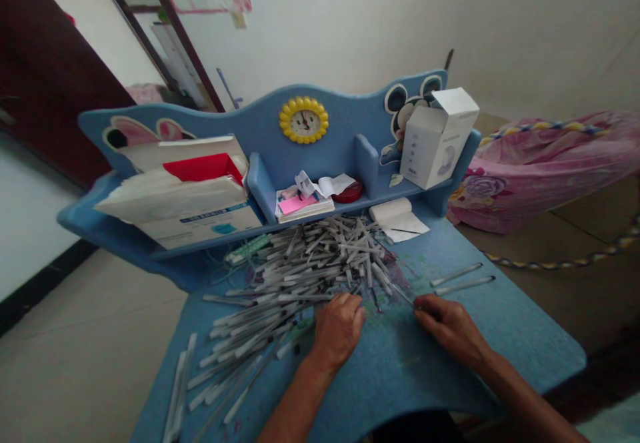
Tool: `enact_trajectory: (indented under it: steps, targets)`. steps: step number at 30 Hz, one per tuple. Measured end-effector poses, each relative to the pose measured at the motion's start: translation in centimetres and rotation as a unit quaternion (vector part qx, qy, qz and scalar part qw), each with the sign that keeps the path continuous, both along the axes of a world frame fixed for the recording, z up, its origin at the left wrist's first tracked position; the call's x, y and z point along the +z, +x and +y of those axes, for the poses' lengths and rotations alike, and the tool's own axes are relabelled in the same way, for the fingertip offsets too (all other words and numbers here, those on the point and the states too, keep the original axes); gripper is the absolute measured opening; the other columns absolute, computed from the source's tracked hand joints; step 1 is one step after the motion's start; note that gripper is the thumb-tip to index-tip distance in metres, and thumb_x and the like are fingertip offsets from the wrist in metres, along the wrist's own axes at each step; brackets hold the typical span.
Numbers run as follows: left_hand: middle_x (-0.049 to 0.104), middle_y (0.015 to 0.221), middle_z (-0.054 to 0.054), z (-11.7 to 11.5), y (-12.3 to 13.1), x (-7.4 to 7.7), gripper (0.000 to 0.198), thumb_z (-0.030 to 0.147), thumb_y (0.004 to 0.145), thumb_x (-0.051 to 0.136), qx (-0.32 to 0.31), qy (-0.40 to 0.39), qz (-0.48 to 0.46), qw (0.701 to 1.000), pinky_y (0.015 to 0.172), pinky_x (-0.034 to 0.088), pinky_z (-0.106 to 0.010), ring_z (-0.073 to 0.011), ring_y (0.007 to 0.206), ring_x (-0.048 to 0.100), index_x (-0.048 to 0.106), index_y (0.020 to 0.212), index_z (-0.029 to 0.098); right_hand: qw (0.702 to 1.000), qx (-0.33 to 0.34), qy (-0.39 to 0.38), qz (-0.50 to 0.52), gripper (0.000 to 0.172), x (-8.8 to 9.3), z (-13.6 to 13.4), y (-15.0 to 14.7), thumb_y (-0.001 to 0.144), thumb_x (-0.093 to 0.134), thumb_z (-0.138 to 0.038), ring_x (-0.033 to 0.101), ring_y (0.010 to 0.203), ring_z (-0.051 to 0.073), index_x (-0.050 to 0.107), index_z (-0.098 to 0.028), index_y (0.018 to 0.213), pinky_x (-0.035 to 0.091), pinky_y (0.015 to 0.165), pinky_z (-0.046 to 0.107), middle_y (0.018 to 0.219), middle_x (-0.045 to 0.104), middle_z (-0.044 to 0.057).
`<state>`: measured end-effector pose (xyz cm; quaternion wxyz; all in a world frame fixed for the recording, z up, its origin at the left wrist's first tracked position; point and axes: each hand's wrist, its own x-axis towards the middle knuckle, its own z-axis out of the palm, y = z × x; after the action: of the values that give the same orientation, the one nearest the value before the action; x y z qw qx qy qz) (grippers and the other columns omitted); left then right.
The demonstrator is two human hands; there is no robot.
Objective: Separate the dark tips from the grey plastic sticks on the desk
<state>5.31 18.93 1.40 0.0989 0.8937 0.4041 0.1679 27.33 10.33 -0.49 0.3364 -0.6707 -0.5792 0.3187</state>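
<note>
A large heap of pens with whitish clear barrels and dark ends (345,246) covers the back middle of the blue desk (420,369). My right hand (447,323), to the right of the heap, pinches the near end of a thin pen refill (401,293) that points toward the heap. At the heap's front edge rests my left hand (337,329), its fingers curled down; whatever they hold is hidden under them. Left of it, several pens (245,336) lie roughly side by side. Two more pens (465,285) lie apart at the right.
Behind the heap stands a blue shelf (320,213) with a yellow flower-shaped clock (303,121). It holds a white box (435,143), papers and a carton (210,226), and a red round case (349,193). A notepad (400,219) lies below the shelf. A pink cloth hammock (530,176) hangs at right.
</note>
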Motion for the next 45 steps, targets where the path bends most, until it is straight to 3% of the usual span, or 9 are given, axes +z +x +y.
enact_trajectory:
  steps: [8,14,18,22,27,30,34,37,45]
  targets:
    - [0.066,0.086,-0.007,2.6,4.1,2.5,0.020,0.024,0.083,0.045,0.129,-0.013,0.148,0.980,0.068,0.049,-0.030,-0.0209,0.080,0.063,0.065,0.082,0.019,0.989,-0.102,0.049,0.092,0.029,-2.0,-0.7,0.0,0.080,0.051,-0.040,0.057,0.063,0.018,0.059,-0.016,0.095,0.046,0.062,0.029,0.070,0.061,0.003]
    - [0.067,0.087,-0.015,4.0,7.3,1.6,0.025,0.024,0.080,0.047,0.186,-0.011,0.177,0.966,0.068,0.050,-0.036,-0.0284,0.085,0.063,0.069,0.085,0.013,0.985,-0.110,0.050,0.127,0.033,-2.3,-0.9,0.0,0.078,0.053,-0.043,0.059,0.064,0.017,0.060,-0.016,0.097,0.047,0.062,0.028,0.076,0.064,0.004]
    - [0.067,0.086,-0.017,4.5,7.9,1.1,0.025,0.021,0.078,0.047,0.204,-0.028,0.180,0.962,0.068,0.050,-0.036,-0.0288,0.084,0.064,0.070,0.083,0.011,0.983,-0.109,0.060,0.133,0.034,-2.5,-0.9,0.1,0.078,0.053,-0.043,0.058,0.063,0.017,0.060,-0.015,0.097,0.048,0.062,0.028,0.074,0.063,0.003]
    - [0.067,0.086,-0.017,4.3,7.7,1.6,0.024,0.017,0.075,0.047,0.220,-0.041,0.167,0.960,0.067,0.048,-0.034,-0.0284,0.084,0.063,0.069,0.084,0.012,0.984,-0.102,0.067,0.129,0.033,-2.7,-0.8,0.1,0.079,0.053,-0.041,0.058,0.063,0.017,0.060,-0.015,0.098,0.047,0.062,0.028,0.072,0.062,0.002]
    - [0.066,0.086,-0.011,3.0,5.3,2.8,0.019,0.019,0.073,0.050,0.218,-0.048,0.106,0.969,0.067,0.044,-0.030,-0.0237,0.083,0.061,0.064,0.084,0.016,0.987,-0.081,0.070,0.120,0.031,-2.3,-0.8,0.4,0.080,0.053,-0.039,0.059,0.063,0.017,0.062,-0.015,0.097,0.048,0.061,0.028,0.075,0.064,0.003]
    - [0.061,0.065,-0.001,2.4,3.3,3.1,0.008,0.020,0.069,0.054,0.178,-0.144,-0.036,0.973,0.059,0.041,-0.024,-0.0159,0.065,0.059,0.059,0.075,0.017,0.992,-0.046,0.084,0.082,0.025,-1.4,-0.8,0.3,0.081,0.052,-0.034,0.061,0.069,0.018,0.064,-0.017,0.094,0.049,0.064,0.028,0.082,0.066,0.004]
    - [0.053,0.055,0.005,1.7,1.2,3.0,0.010,0.021,0.062,0.061,0.106,-0.333,-0.243,0.905,0.050,0.038,-0.020,-0.0103,0.051,0.051,0.056,0.069,0.016,0.993,0.010,0.116,0.012,0.020,0.3,-0.7,-0.3,0.082,0.050,-0.028,0.062,0.082,0.019,0.065,-0.018,0.091,0.048,0.073,0.029,0.090,0.067,0.005]
    - [0.053,0.056,0.005,1.2,0.3,2.9,0.013,0.021,0.059,0.064,0.092,-0.393,-0.314,0.859,0.049,0.036,-0.019,-0.0084,0.050,0.048,0.057,0.067,0.015,0.991,0.040,0.127,-0.023,0.020,1.3,-0.6,-0.9,0.084,0.048,-0.026,0.062,0.079,0.018,0.064,-0.019,0.093,0.047,0.071,0.028,0.087,0.067,0.004]
    - [0.053,0.056,0.005,0.6,-1.1,3.1,0.011,0.022,0.060,0.066,0.082,-0.413,-0.335,0.843,0.050,0.033,-0.019,-0.0075,0.052,0.045,0.061,0.066,0.014,0.986,0.085,0.116,-0.088,0.018,1.6,-0.2,-1.4,0.084,0.048,-0.025,0.061,0.073,0.017,0.063,-0.022,0.092,0.046,0.065,0.027,0.081,0.065,0.004]
